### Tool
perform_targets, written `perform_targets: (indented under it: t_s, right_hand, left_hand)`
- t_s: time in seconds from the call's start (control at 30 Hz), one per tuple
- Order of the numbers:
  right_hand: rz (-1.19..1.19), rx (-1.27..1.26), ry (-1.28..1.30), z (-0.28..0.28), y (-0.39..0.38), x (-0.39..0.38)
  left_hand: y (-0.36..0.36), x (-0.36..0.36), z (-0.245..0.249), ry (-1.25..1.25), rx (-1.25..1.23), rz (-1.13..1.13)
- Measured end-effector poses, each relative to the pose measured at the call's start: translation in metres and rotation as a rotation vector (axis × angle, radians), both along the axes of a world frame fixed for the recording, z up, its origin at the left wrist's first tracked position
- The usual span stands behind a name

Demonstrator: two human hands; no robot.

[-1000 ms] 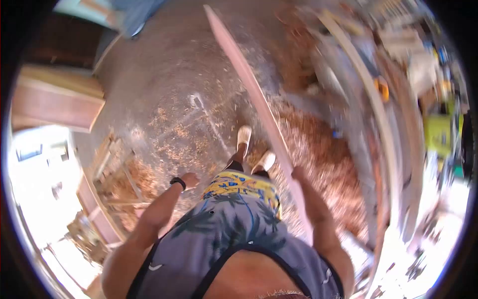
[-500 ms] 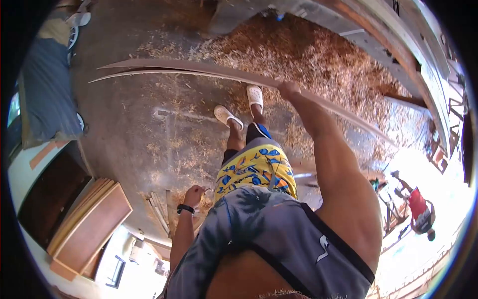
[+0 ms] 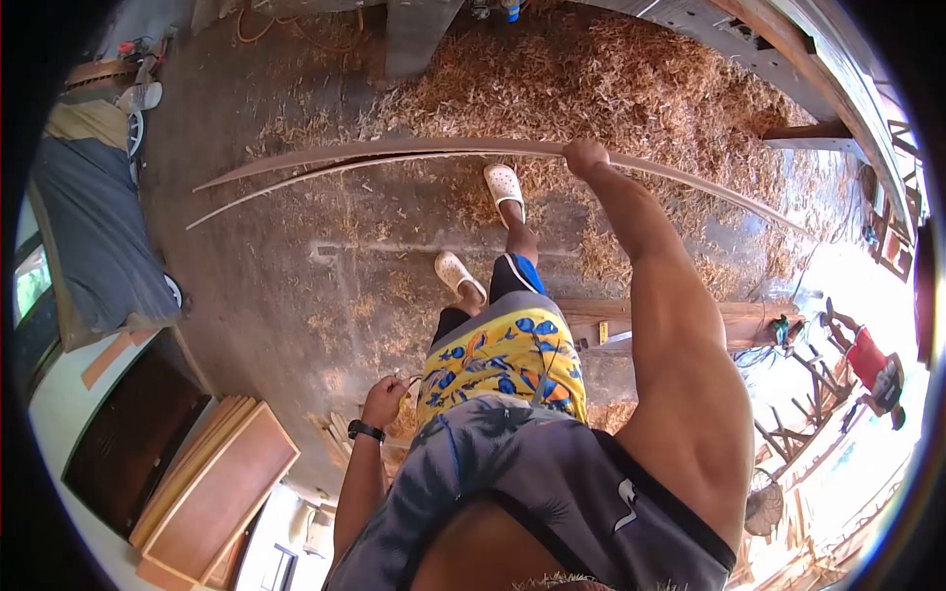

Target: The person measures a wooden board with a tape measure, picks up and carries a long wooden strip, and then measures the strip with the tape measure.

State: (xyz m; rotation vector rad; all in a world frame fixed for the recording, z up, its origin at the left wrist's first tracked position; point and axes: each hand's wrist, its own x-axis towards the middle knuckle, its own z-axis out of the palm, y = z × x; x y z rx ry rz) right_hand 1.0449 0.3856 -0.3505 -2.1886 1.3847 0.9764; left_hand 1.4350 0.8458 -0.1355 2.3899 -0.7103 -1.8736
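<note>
My right hand (image 3: 587, 158) is closed round two long, thin wooden strips (image 3: 434, 148), gripped right of their middle. Toward the left their ends spread apart, and the strips bow across the view in front of my feet. My left hand (image 3: 384, 399), with a dark band at the wrist, hangs low beside my yellow patterned shorts (image 3: 503, 364). Its fingers are curled together, and a thin bit shows at their tips, too small to name.
Wood shavings (image 3: 631, 89) cover the floor ahead. Stacked panels (image 3: 232, 483) lean at the lower left, near a covered wheeled thing (image 3: 103, 231). A timber beam (image 3: 680, 323) lies right of me. Another person (image 3: 872, 364) is farther right. A long bench (image 3: 788, 59) runs along the upper right.
I have stepped, and the view has shifted over the floor. The strips' left ends sit lower in view and farther apart. My right hand still grips them.
</note>
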Motion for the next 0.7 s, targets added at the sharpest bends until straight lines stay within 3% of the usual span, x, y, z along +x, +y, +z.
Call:
perform_targets:
  t_s: [0.17, 0.23, 0.43, 0.5, 0.57, 0.63, 0.7]
  right_hand:
    - [-0.008, -0.072, 0.04, -0.011, 0.013, -0.012]
    - [-0.03, -0.183, -0.07, -0.024, 0.033, -0.017]
    - [-0.119, -0.241, -0.058, -0.082, 0.087, -0.019]
    - [-0.15, -0.18, -0.05, -0.082, 0.1, -0.022]
    - [-0.011, -0.179, -0.101, -0.078, 0.107, -0.026]
    - [0.044, -0.244, -0.063, -0.103, 0.123, -0.031]
    - [0.038, -0.225, -0.019, -0.108, 0.133, -0.028]
  left_hand:
    - [0.04, 0.037, -0.023, 0.012, -0.083, -0.041]
    - [0.071, 0.057, -0.033, -0.053, -0.02, -0.194]
    - [0.202, 0.115, -0.08, -0.145, 0.163, -0.322]
    - [0.219, 0.111, -0.071, -0.09, 0.246, -0.312]
    - [0.236, 0.104, -0.074, -0.037, 0.347, -0.314]
    - [0.227, 0.093, -0.071, -0.037, 0.349, -0.47]
    - [0.21, 0.086, -0.075, 0.027, 0.329, -0.386]
